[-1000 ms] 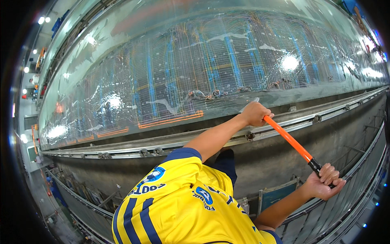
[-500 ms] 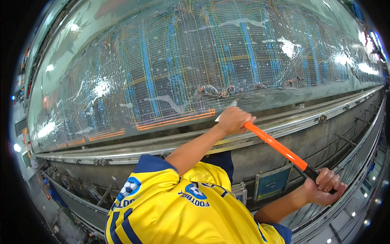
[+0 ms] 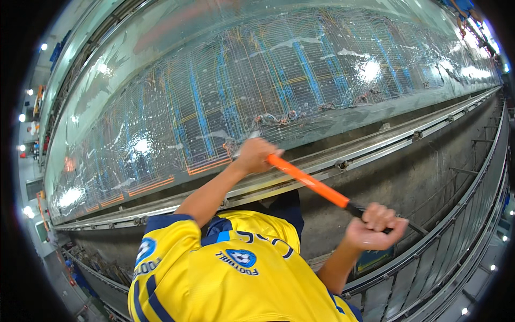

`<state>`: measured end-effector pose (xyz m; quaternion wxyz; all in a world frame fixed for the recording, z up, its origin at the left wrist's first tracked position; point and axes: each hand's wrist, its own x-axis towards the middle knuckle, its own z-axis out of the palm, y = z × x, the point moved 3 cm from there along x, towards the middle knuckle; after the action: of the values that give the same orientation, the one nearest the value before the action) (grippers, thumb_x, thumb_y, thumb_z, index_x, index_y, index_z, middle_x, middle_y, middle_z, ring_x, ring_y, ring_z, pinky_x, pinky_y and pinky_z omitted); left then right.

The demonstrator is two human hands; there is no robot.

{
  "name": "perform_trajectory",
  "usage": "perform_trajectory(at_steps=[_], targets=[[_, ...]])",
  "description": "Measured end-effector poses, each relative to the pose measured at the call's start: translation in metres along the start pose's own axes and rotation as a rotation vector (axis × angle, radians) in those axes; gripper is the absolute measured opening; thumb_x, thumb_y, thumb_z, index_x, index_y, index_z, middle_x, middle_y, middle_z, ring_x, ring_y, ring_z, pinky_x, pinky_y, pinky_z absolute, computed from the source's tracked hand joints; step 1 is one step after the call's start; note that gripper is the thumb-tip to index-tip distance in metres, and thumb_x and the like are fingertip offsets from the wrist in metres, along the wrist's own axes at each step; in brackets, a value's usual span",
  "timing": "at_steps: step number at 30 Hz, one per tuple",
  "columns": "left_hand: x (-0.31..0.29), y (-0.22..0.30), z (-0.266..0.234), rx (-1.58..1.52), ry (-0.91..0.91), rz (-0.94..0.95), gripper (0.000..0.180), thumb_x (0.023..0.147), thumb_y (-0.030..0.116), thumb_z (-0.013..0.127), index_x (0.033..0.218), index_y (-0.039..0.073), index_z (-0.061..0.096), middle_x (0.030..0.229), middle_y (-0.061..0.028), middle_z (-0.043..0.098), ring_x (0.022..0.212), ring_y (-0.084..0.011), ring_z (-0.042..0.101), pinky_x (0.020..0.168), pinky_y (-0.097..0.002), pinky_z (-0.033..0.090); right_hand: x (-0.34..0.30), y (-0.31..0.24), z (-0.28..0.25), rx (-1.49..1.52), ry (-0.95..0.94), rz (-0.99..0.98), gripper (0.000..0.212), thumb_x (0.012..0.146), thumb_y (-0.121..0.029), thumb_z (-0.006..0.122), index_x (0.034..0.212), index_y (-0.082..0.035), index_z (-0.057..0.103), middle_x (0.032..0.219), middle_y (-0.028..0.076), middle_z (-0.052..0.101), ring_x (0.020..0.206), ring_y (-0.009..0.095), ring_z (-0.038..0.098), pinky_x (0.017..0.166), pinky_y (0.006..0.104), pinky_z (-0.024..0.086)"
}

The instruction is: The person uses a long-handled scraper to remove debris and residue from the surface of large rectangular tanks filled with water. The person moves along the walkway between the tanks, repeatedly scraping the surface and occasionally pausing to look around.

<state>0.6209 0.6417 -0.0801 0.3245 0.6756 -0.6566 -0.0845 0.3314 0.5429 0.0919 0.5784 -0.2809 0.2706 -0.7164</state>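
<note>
Glossy and wet-looking, a broad transparent sheet (image 3: 177, 115) fills the upper part of the view, blue bands and thin coloured lines showing beneath its surface. Small tangled clumps (image 3: 274, 118) lie near its closer edge, and a metal rail (image 3: 375, 148) runs along that edge above a grey wall (image 3: 429, 177). At the upper right rim, part of another person in blue (image 3: 460, 5) shows.

Between the wearer's two hands, a long-handled tool (image 3: 310, 182) with an orange shaft slants across the rail, its upper end over the sheet's near edge and its black grip low on the right. The left arm reaches up and forward from a yellow and navy shirt (image 3: 214, 284), and the left hand (image 3: 256, 155) is wrapped around the tool's upper end, back of the hand upward. Pale metal shows past that hand; whether it touches the sheet cannot be told. The right arm is bent at the elbow, forearm rising, and the right hand (image 3: 375, 228) sits lower, its fingers together and curled over the black grip near its end.
</note>
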Motion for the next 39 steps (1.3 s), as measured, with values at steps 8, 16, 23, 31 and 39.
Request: perform_trajectory(at_steps=[8, 16, 23, 31, 39], targets=[[0.165, 0.068, 0.150, -0.323, 0.031, 0.047, 0.038, 0.093, 0.033, 0.067, 0.061, 0.014, 0.056, 0.056, -0.0090, 0.056, 0.057, -0.0356, 0.058, 0.051, -0.0463, 0.043, 0.121, -0.070, 0.004, -0.208, -0.015, -0.252, 0.038, 0.102, -0.023, 0.050, 0.067, -0.017, 0.036, 0.053, -0.004, 0.023, 0.046, 0.009, 0.024, 0.049, 0.0268, 0.022], [0.115, 0.031, 0.116, -0.319, 0.072, -0.078, 0.043, 0.093, 0.034, 0.067, 0.057, 0.016, 0.051, 0.054, -0.0066, 0.055, 0.053, -0.0323, 0.057, 0.050, -0.0450, 0.042, 0.125, -0.036, 0.023, -0.235, -0.126, -0.117, 0.039, 0.100, -0.022, 0.055, 0.065, -0.017, 0.037, 0.052, -0.004, 0.025, 0.043, 0.009, 0.024, 0.047, 0.0261, 0.025], [0.004, -0.008, 0.033, -0.275, 0.189, -0.141, 0.036, 0.090, 0.031, 0.070, 0.063, 0.015, 0.054, 0.057, -0.0057, 0.057, 0.053, -0.0290, 0.059, 0.052, -0.0423, 0.043, 0.037, 0.007, 0.076, -0.166, -0.252, 0.015, 0.037, 0.102, -0.026, 0.051, 0.068, -0.012, 0.048, 0.049, -0.003, 0.030, 0.036, 0.008, 0.023, 0.039, 0.0262, 0.028], [-0.078, -0.030, -0.016, -0.180, 0.201, -0.063, 0.044, 0.091, 0.024, 0.071, 0.056, 0.014, 0.046, 0.050, -0.0061, 0.048, 0.045, -0.0301, 0.050, 0.045, -0.0426, 0.037, -0.062, 0.022, 0.078, -0.086, -0.147, 0.000, 0.036, 0.106, -0.030, 0.043, 0.073, -0.016, 0.042, 0.050, -0.004, 0.032, 0.036, 0.007, 0.025, 0.034, 0.0245, 0.023], [-0.004, 0.023, 0.032, -0.224, 0.080, 0.023, 0.044, 0.093, 0.030, 0.069, 0.059, 0.014, 0.047, 0.055, -0.0067, 0.051, 0.053, -0.0316, 0.054, 0.053, -0.0426, 0.039, -0.015, -0.039, 0.030, -0.028, -0.213, -0.128, 0.037, 0.107, -0.026, 0.046, 0.073, -0.015, 0.037, 0.056, -0.003, 0.028, 0.047, 0.008, 0.024, 0.049, 0.0259, 0.026]])
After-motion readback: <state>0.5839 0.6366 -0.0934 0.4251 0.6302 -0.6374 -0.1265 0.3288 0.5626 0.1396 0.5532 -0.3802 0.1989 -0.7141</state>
